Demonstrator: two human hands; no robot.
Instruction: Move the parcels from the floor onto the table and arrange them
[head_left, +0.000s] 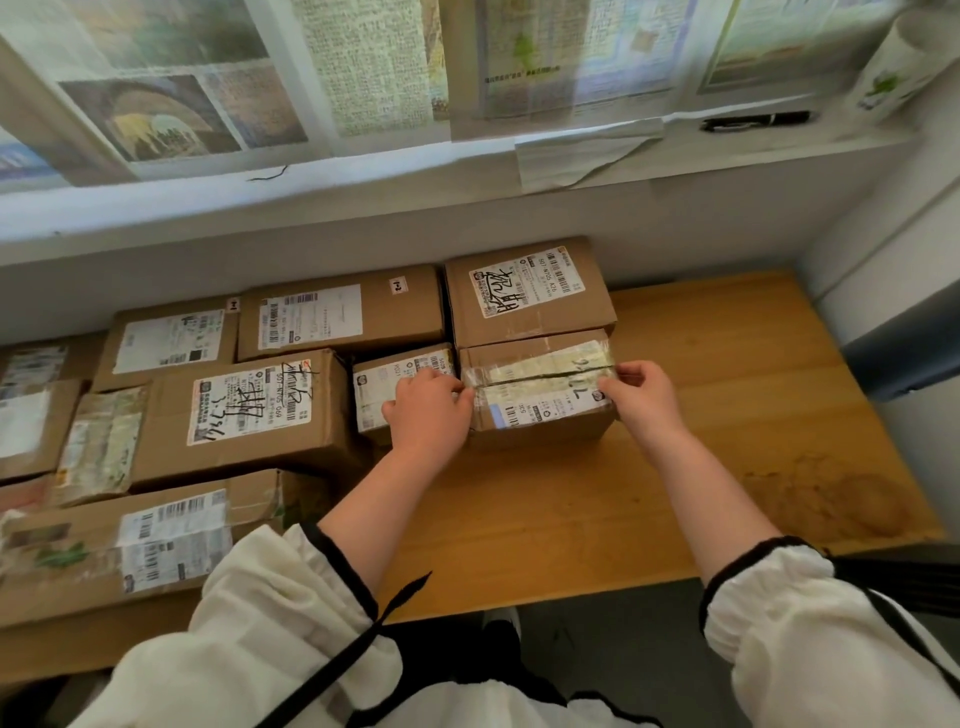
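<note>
Head view: left hand (428, 413), right hand (644, 392) grip taped parcel (540, 395) on table (727, 415).

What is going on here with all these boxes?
A person at a wooden table grips a small taped parcel by its ends, with the left hand on its left end and the right hand on its right. The parcel appears to rest on the table, at the right end of a group of cardboard parcels. It sits just in front of a larger box and beside a smaller box.
</note>
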